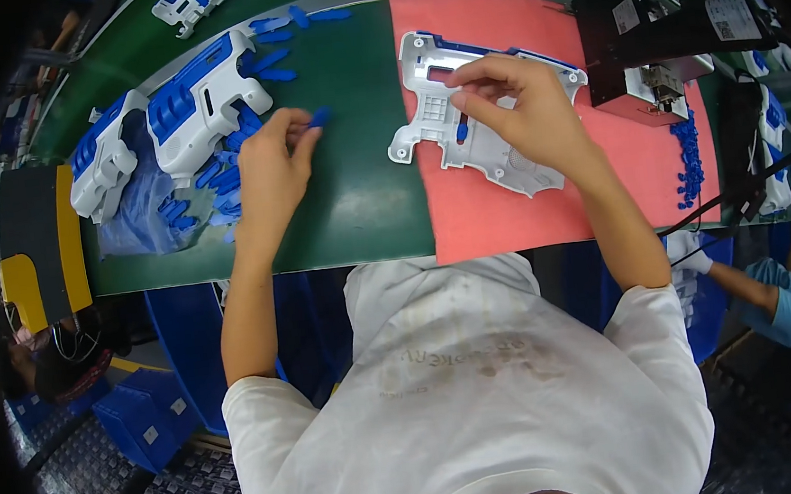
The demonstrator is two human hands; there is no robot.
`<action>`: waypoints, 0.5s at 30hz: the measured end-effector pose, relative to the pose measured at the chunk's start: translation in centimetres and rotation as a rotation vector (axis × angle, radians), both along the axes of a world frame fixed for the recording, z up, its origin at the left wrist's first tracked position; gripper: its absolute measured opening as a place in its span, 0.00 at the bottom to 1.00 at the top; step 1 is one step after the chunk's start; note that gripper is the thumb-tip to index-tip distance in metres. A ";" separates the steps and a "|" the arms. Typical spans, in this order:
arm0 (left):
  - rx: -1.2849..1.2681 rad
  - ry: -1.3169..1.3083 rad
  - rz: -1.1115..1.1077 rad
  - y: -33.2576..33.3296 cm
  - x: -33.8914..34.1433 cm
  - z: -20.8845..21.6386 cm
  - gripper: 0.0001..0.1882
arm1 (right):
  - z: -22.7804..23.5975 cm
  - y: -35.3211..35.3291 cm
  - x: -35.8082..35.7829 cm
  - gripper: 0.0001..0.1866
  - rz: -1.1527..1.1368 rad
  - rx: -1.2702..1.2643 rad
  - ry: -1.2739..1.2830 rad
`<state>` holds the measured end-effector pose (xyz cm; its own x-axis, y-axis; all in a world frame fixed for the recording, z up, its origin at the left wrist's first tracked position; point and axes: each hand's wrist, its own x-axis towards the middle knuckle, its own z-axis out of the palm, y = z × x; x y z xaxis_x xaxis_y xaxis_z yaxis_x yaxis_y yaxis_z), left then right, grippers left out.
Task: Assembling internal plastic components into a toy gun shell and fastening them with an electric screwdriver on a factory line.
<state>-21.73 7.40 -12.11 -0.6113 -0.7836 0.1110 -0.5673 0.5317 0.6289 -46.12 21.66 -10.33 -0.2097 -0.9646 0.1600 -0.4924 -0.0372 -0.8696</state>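
My left hand [275,159] is raised over the green bench and pinches a small blue plastic piece [318,117] between thumb and fingers. Beneath my right hand [525,106] lies a white plastic housing half [430,110], its ribbed inside facing up, with a blue strip along its far edge. The right fingertips are drawn together above this housing; what they hold, if anything, is hidden. A small blue part [462,132] sits in a slot of the housing. Left of my left hand, several loose blue pieces [226,180] are heaped near a clear plastic bag [141,224].
Two white-and-blue housings [201,104] [102,161] stand at the left. A pink mat [498,223] covers the bench's right part. A black-and-metal fixture [643,95] stands there beside a pile of tiny blue parts [688,162]. At far right is a co-worker's blue sleeve [790,304].
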 end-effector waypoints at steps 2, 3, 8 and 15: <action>0.347 0.440 -0.094 0.9 -1.3 -0.4 0.10 | 0.4 -0.4 1.1 0.12 0.022 -0.033 -0.119; 0.561 0.539 -0.063 2.3 -2.6 0.9 0.10 | 0.7 -0.8 1.7 0.12 0.062 -0.003 -0.292; 0.627 0.628 -0.218 4.1 -6.4 0.5 0.14 | 0.4 -1.4 0.5 0.13 -0.004 -0.018 -0.331; -0.359 0.271 -0.694 2.4 -5.9 0.1 0.25 | -2.0 0.6 -0.6 0.09 -0.200 0.089 -0.176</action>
<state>-27.60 9.76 -11.99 -0.8593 -0.1265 0.4956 0.1106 0.9001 0.4215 -46.71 22.29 -12.33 -0.4142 -0.9100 0.0205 -0.3230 0.1258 -0.9380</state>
